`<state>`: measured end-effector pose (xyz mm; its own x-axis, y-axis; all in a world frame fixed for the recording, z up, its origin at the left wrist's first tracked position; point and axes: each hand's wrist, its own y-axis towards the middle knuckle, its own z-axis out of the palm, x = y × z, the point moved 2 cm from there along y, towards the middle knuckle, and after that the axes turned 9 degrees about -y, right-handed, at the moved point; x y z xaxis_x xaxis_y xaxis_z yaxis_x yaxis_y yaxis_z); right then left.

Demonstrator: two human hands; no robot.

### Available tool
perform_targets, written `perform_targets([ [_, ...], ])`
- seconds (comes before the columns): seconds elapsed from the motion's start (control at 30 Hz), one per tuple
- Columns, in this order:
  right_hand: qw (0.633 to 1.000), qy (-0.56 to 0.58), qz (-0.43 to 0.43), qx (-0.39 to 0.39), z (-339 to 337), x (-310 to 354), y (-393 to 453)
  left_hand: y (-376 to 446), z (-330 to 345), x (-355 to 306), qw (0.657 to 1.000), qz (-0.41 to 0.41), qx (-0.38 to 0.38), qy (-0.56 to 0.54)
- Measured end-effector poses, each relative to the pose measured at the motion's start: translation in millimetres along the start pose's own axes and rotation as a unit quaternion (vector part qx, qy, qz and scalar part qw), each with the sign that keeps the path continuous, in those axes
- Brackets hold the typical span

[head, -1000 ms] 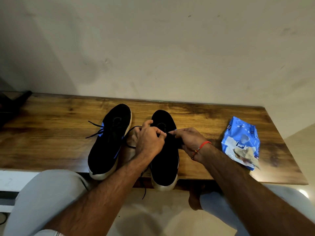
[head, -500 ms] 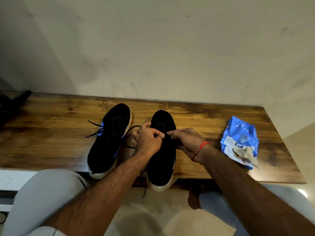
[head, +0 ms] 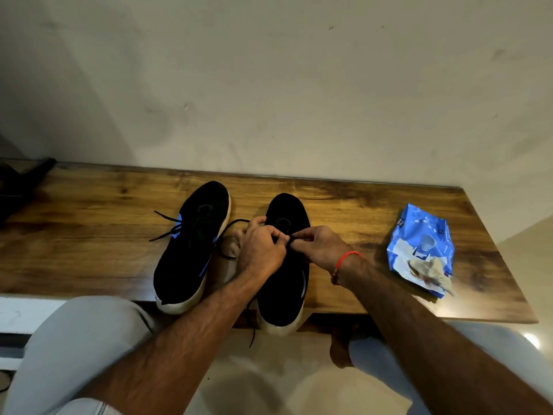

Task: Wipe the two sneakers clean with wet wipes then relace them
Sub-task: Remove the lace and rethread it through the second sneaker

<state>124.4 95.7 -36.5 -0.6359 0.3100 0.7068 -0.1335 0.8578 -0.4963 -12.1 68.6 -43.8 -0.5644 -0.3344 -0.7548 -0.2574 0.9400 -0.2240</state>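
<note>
I am pinching the black lace (head: 288,238) between my left hand (head: 261,250) and right hand (head: 317,248), fingers closed on it over the right shoe (head: 284,283), which has slid nearer the bench (head: 89,235) edge. The left shoe (head: 191,250) is lying beside, laces loose. The wipes pack (head: 422,250) is sitting well apart, nothing blocking.

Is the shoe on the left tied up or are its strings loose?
Loose. The left sneaker has black lace ends sticking out sideways over the wooden bench, with no bow visible.
</note>
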Motion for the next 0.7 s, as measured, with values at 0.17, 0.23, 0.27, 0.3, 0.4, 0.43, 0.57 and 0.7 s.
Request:
perform_targets([
  [0.17, 0.997, 0.060, 0.029, -0.023, 0.4, -2.5, 4.2, 3.5, -5.5, -0.1, 0.999, -0.022, 0.027, 0.008],
  [0.23, 0.995, 0.089, 0.036, -0.020, 0.3, -2.7, 3.2, 3.6, -6.8, 1.5, 0.999, -0.020, 0.026, 0.022],
  [0.27, 0.994, 0.106, 0.037, -0.017, 0.5, -2.8, 2.5, 3.3, -7.0, 2.1, 0.999, -0.017, 0.021, 0.026],
  [0.3, 0.992, 0.122, 0.038, -0.012, 0.7, -2.6, 1.4, 2.6, -7.0, 2.6, 0.999, -0.014, 0.018, 0.028],
  [0.4, 0.986, 0.158, 0.044, -0.003, 0.3, -4.2, -0.8, 1.5, -5.4, 0.4, 0.999, -0.009, 0.013, 0.031],
  [0.43, 0.985, 0.168, 0.046, -0.002, 0.1, -5.0, -1.1, 1.4, -5.5, -0.4, 0.999, -0.013, 0.010, 0.030],
  [0.57, 0.978, 0.205, 0.049, 0.008, -0.2, -7.2, -1.1, 1.2, -7.2, -0.4, 1.000, -0.028, 0.001, 0.007],
  [0.7, 0.974, 0.220, 0.042, 0.016, -0.4, -5.4, -0.9, -1.4, -4.3, 4.1, 0.998, -0.040, -0.034, -0.026],
])
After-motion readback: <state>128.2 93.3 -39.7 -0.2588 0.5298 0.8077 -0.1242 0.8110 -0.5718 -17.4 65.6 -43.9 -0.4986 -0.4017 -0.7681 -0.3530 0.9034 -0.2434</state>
